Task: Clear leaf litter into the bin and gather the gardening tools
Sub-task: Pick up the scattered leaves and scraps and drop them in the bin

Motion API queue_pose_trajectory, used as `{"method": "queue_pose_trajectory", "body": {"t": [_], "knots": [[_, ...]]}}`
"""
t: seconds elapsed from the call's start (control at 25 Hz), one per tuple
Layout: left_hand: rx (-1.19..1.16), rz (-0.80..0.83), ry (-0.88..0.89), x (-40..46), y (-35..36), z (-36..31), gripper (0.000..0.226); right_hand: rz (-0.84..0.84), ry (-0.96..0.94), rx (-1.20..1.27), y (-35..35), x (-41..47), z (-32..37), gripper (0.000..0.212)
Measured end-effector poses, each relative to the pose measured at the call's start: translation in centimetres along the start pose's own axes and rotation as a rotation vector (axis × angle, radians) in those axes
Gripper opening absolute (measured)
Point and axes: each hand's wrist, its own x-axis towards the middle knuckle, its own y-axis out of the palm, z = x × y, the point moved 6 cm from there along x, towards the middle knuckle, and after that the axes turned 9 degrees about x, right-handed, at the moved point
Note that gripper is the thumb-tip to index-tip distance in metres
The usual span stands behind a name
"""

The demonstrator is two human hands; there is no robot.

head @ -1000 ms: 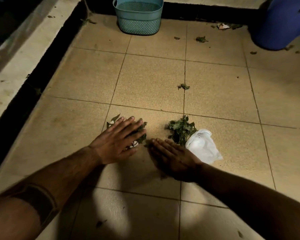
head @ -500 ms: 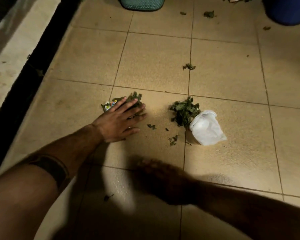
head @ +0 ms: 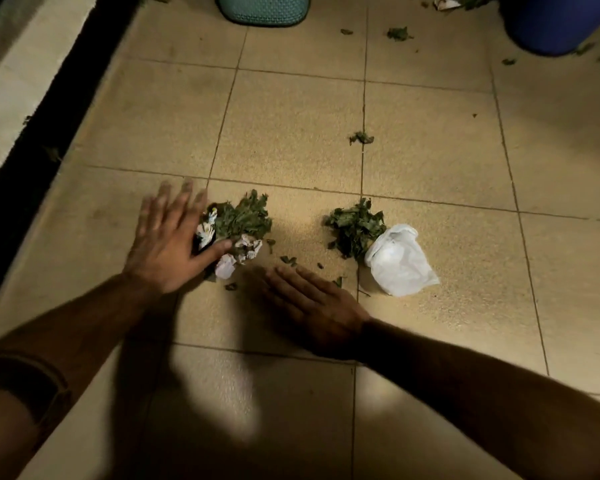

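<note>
Hands: my left hand (head: 168, 249) flat beside the left leaf pile (head: 239, 220), right hand (head: 321, 311) flat on tile, neither gripping.
Done: two piles heaped; right leaf pile (head: 355, 226) near me.
Left: nothing binned; teal bin (head: 264, 10) far; scraps remain, tools unseen.

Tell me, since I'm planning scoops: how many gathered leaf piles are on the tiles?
2: one leaf pile beside the left hand, the other against the white bag. Loose scraps lie elsewhere.

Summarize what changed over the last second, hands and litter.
The left hand slid off the left leaf pile to its left edge, fingers open. The right hand pulled back, then returned flat below the scattered bits. The right leaf pile and white bag stayed put; nothing gripped.
</note>
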Motion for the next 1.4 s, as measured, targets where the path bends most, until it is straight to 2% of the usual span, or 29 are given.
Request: {"method": "queue_pose_trajectory", "body": {"t": [0.04, 0.12, 0.2, 0.24, 0.28, 0.36, 0.4, 0.52, 0.68, 0.76, 0.84, 0.96, 1.08, 1.24, 1.4], "knots": [[-0.061, 0.063, -0.162, -0.6, 1.1, 1.1, 0.118, 0.006, 0.059, -0.08, -1.3, -1.7, -1.2, 0.066], [-0.203, 0.188, -0.337, -1.8, 3.3, 1.3, 0.142, 0.007, 0.402, -0.176, -2.7, -6.8, -5.6, 0.085], [-0.321, 0.228, -0.311, -2.0, 4.7, -1.0, 0.151, 0.072, 0.828, -0.131, -2.9, -10.6, -8.8, 0.101], [-0.364, 0.243, -0.272, -1.7, 5.2, -2.8, 0.151, 0.119, 0.936, -0.077, -2.1, -11.0, -9.7, 0.102], [-0.394, 0.258, -0.24, -1.2, 5.5, -4.7, 0.15, 0.158, 0.956, -0.024, -1.2, -10.2, -10.1, 0.101], [-0.423, 0.274, -0.189, 0.1, 5.1, -7.9, 0.146, 0.17, 0.94, 0.084, -0.2, -7.9, -10.3, 0.102], [-0.424, 0.256, -0.161, 0.7, 4.7, -8.7, 0.145, 0.121, 0.943, 0.13, -0.6, -6.8, -10.5, 0.105], [-0.374, 0.113, -0.067, 1.2, 3.1, -8.2, 0.148, 0.022, 0.905, 0.082, -3.5, -4.9, -11.9, 0.116], [-0.256, 0.101, -0.036, 0.8, 3.7, -6.2, 0.16, 0.113, 0.731, -0.064, -5.0, -2.9, -13.8, 0.136], [-0.219, 0.137, 0.016, 1.8, 4.0, -6.4, 0.161, 0.161, 0.648, -0.08, -4.3, -1.2, -15.0, 0.137], [-0.167, 0.136, 0.143, 3.4, 3.5, -7.5, 0.159, 0.209, 0.537, -0.101, -4.0, 0.5, -15.7, 0.135], [-0.086, 0.105, 0.327, 6.2, 2.7, -9.2, 0.151, 0.267, 0.411, -0.107, -3.7, 2.4, -16.7, 0.125], [-0.01, 0.103, 0.463, 7.1, 3.9, -11.2, 0.126, 0.286, 0.348, -0.103, -2.2, 2.4, -16.6, 0.101], [-0.102, -0.075, 0.448, 6.3, 4.4, -11.6, 0.087, 0.1, 0.396, -0.063, -2.0, 1.5, -15.7, 0.071], [-0.11, -0.22, 0.383, 6.2, 3.6, -11.9, 0.061, 0.019, 0.445, -0.14, -2.7, 2.1, -14.9, 0.053]]}}
